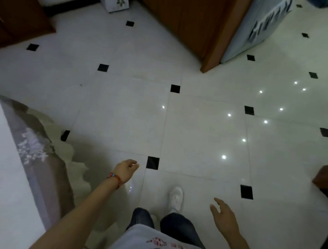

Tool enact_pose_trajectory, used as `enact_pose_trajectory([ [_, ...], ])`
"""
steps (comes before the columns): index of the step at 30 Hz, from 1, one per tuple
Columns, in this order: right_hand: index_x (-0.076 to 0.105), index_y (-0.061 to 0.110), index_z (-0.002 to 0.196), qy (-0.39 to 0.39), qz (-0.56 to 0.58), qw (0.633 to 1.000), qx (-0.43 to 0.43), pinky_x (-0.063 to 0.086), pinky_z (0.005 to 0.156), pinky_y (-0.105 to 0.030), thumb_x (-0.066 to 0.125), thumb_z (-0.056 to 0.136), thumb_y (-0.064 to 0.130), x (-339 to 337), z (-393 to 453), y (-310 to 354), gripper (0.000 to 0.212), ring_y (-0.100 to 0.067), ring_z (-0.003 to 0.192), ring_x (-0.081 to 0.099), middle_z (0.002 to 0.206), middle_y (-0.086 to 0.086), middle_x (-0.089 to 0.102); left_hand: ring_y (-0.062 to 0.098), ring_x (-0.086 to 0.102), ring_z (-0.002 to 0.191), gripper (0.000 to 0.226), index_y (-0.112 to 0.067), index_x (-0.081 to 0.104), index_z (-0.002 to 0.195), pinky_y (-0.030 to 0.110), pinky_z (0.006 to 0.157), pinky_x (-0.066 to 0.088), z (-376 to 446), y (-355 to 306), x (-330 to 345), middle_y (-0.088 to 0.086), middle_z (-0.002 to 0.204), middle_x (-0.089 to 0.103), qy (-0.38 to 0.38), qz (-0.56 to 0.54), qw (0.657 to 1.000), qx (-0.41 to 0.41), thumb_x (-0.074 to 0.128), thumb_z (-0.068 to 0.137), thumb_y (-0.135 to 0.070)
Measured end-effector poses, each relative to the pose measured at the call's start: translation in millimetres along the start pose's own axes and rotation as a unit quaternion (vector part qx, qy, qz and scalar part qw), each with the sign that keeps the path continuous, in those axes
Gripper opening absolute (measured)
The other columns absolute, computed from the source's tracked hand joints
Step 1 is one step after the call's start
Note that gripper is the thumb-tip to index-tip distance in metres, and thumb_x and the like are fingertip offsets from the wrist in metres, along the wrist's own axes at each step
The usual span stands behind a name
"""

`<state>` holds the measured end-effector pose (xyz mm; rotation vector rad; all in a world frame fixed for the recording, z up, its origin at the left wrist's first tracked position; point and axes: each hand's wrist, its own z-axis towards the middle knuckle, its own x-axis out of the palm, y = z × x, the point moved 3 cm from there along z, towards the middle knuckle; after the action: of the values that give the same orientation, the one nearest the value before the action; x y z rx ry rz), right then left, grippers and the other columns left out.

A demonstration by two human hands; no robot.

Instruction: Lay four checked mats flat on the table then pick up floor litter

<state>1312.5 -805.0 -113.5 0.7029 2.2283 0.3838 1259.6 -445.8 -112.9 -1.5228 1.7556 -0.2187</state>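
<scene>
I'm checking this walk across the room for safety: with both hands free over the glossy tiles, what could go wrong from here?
1. The floor is glossy and mirrors ceiling lights, so the white shoe might slip mid-step.
2. The table's draped cloth hangs close to the left hand; it could snag the red bracelet.
3. Glare and dark tile insets could hide small litter; the open right hand may miss pieces.

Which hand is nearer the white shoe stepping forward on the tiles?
Judged by the image alone, right, narrowly. The right hand hangs open just right of the white shoe. The left hand is up and to its left, beside a black tile inset.
</scene>
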Motion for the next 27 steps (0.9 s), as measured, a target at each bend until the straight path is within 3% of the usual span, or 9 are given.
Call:
enact_pose_trajectory([
  [3, 0.039, 0.010, 0.139, 0.036, -0.036, 0.998, -0.025, 0.031, 0.110, -0.035, 0.048, 0.096, 0.025, -8, 57, 47, 0.047, -0.029, 0.130, 0.041, 0.145, -0.015, 0.040, 0.030, 0.054, 0.115, 0.033, 0.001, 0.058, 0.118, 0.029, 0.099, 0.040, 22, 2, -11, 0.016, 0.124, 0.059, -0.033, -0.043, 0.998, -0.045, 0.050, 0.093, -0.019],
  [5, 0.039, 0.010, 0.139, 0.058, -0.057, 0.995, -0.050, 0.032, 0.109, -0.034, 0.047, 0.096, 0.025, -13, 98, 84, 0.047, -0.029, 0.129, 0.043, 0.144, -0.015, 0.042, 0.027, 0.057, 0.103, 0.029, 0.003, 0.060, 0.114, 0.019, 0.081, 0.042, 34, 6, -18, 0.013, 0.110, 0.062, -0.057, -0.080, 0.992, -0.077, 0.049, 0.093, -0.015],
  [7, 0.039, 0.011, 0.139, 0.086, -0.093, 0.989, -0.078, 0.033, 0.107, -0.032, 0.046, 0.096, 0.026, -21, 139, 128, 0.046, -0.029, 0.128, 0.044, 0.144, -0.015, 0.042, 0.021, 0.053, 0.090, 0.024, 0.001, 0.064, 0.106, 0.021, 0.070, 0.040, 41, 9, -26, 0.011, 0.095, 0.060, -0.094, -0.128, 0.981, -0.114, 0.048, 0.093, -0.012],
  [9, 0.039, 0.010, 0.139, 0.114, -0.128, 0.979, -0.108, 0.033, 0.106, -0.031, 0.045, 0.097, 0.026, -28, 177, 177, 0.046, -0.028, 0.128, 0.045, 0.144, -0.014, 0.042, 0.021, 0.053, 0.090, 0.022, -0.001, 0.064, 0.101, 0.030, 0.078, 0.041, 45, 10, -35, 0.016, 0.095, 0.062, -0.132, -0.163, 0.965, -0.156, 0.047, 0.094, -0.012],
  [11, 0.041, 0.010, 0.138, 0.133, -0.162, 0.968, -0.141, 0.034, 0.105, -0.029, 0.045, 0.097, 0.026, -33, 209, 229, 0.045, -0.028, 0.127, 0.046, 0.143, -0.014, 0.043, 0.031, 0.059, 0.098, 0.026, 0.005, 0.063, 0.105, 0.037, 0.088, 0.044, 49, 10, -45, 0.024, 0.105, 0.065, -0.161, -0.199, 0.948, -0.191, 0.047, 0.094, -0.012],
  [15, 0.044, 0.008, 0.136, 0.167, -0.211, 0.943, -0.198, 0.035, 0.102, -0.028, 0.046, 0.096, 0.025, -19, 253, 330, 0.043, -0.028, 0.127, 0.047, 0.142, -0.016, 0.045, 0.038, 0.059, 0.107, 0.030, 0.006, 0.063, 0.109, 0.039, 0.095, 0.044, 49, 10, -58, 0.025, 0.111, 0.065, -0.216, -0.252, 0.911, -0.245, 0.049, 0.094, -0.016],
  [17, 0.046, 0.009, 0.134, 0.181, -0.222, 0.932, -0.220, 0.035, 0.101, -0.028, 0.047, 0.096, 0.025, -1, 266, 376, 0.041, -0.028, 0.126, 0.047, 0.141, -0.017, 0.046, 0.034, 0.060, 0.102, 0.028, 0.005, 0.064, 0.105, 0.038, 0.093, 0.044, 51, 15, -62, 0.022, 0.106, 0.066, -0.243, -0.294, 0.886, -0.265, 0.050, 0.093, -0.016],
  [22, 0.051, 0.010, 0.130, 0.232, -0.234, 0.906, -0.264, 0.034, 0.093, -0.021, 0.049, 0.095, 0.024, 70, 286, 472, 0.038, -0.025, 0.120, 0.051, 0.135, -0.013, 0.053, 0.024, 0.055, 0.076, 0.024, -0.011, 0.059, 0.070, 0.035, 0.080, 0.046, 74, 34, -69, 0.015, 0.079, 0.062, -0.275, -0.373, 0.826, -0.322, 0.052, 0.092, -0.015],
  [27, 0.049, 0.012, 0.131, 0.270, -0.287, 0.875, -0.282, 0.036, 0.095, -0.022, 0.048, 0.095, 0.025, 123, 302, 549, 0.038, -0.025, 0.121, 0.051, 0.136, -0.012, 0.051, 0.025, 0.051, 0.073, 0.036, -0.017, 0.053, 0.058, 0.036, 0.076, 0.045, 112, 43, -117, 0.012, 0.072, 0.058, -0.288, -0.430, 0.781, -0.350, 0.050, 0.093, -0.009],
])
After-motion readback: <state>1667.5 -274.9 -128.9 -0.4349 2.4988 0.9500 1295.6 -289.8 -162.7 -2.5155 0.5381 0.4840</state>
